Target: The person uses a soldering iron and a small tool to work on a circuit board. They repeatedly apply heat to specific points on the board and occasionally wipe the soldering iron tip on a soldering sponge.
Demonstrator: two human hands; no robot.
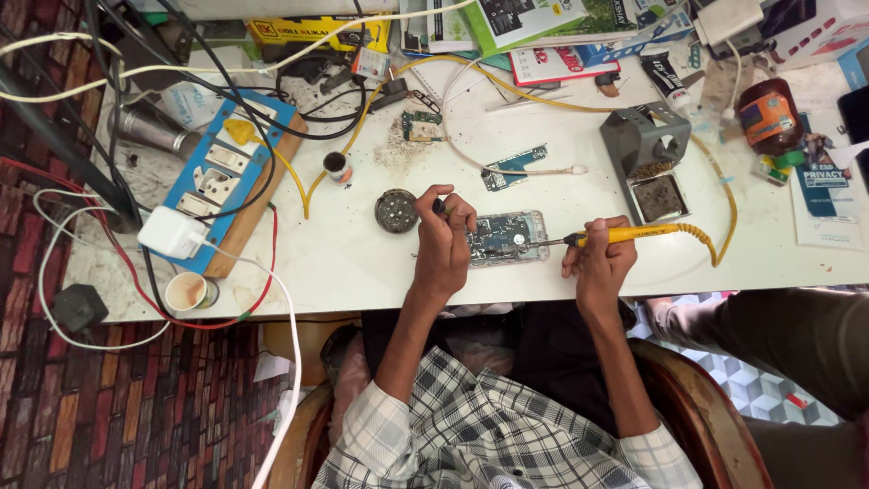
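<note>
- Now, seen from above, my right hand (599, 263) is closed around the yellow soldering iron (625, 235), holding it like a pen.
- Its long axis lies almost level across the worktop (362, 263); the tip points left, onto the opened phone (507, 238), and its yellow cord (724, 226) loops away on the right.
- My left hand (444, 240) is curled shut on a small dark tool (438, 206) and rests on the phone's left end.
- The phone lies flat near the front edge, lengthwise left to right, circuit side up.
- Two loose circuit boards (514, 167) lie behind it, plus one round grey tin (396, 210) just left of my left hand.
- One grey iron stand (647, 154) sits back right.
- One blue socket board (231, 172) lies far left, a white charger (172, 233) plugged in.
- Packages line the back edge: a yellow box (317, 32), a green-and-white carton (543, 18), and a red-and-white packet (561, 65).
</note>
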